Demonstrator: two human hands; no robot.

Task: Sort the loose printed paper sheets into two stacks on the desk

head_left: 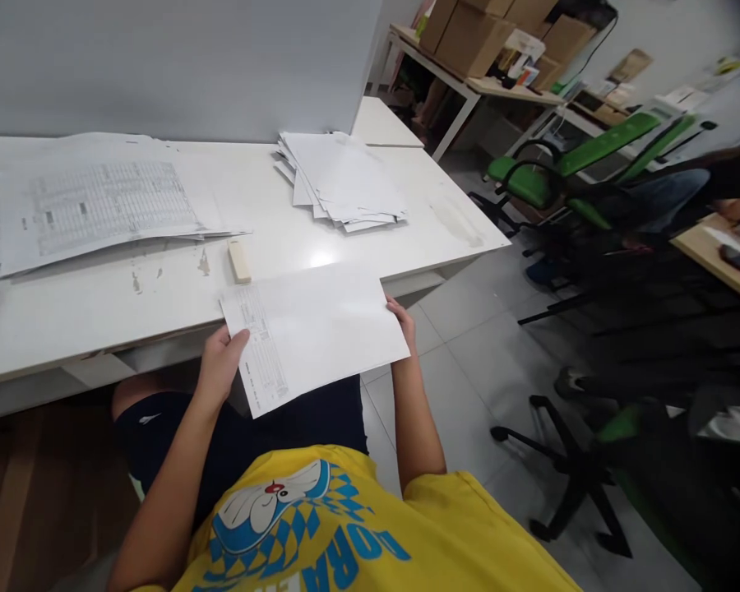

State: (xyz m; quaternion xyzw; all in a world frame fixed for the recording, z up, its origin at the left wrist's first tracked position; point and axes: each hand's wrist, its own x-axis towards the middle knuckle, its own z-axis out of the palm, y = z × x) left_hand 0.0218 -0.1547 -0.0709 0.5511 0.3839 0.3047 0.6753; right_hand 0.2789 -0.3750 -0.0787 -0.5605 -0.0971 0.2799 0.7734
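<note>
A grey partition point(173, 66) is standing along the back. Beyond it, cardboard boxes point(469, 37) are sitting on a wood-topped table point(482, 85). Green office chairs point(610, 144) are standing near that table on the grey tiled floor point(469, 353). At the right, a jeans-clad leg point(672, 197) of another person is showing beside a wooden desk point(696, 245). Below, a black wheeled chair base point(571, 469) is resting on the tiles.

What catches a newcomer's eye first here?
Probably the bright yellow shirt with its blue cartoon print, at the bottom. Then the white sheet at center, held between left hand and right hand. Green chairs stand out at upper right.
</note>
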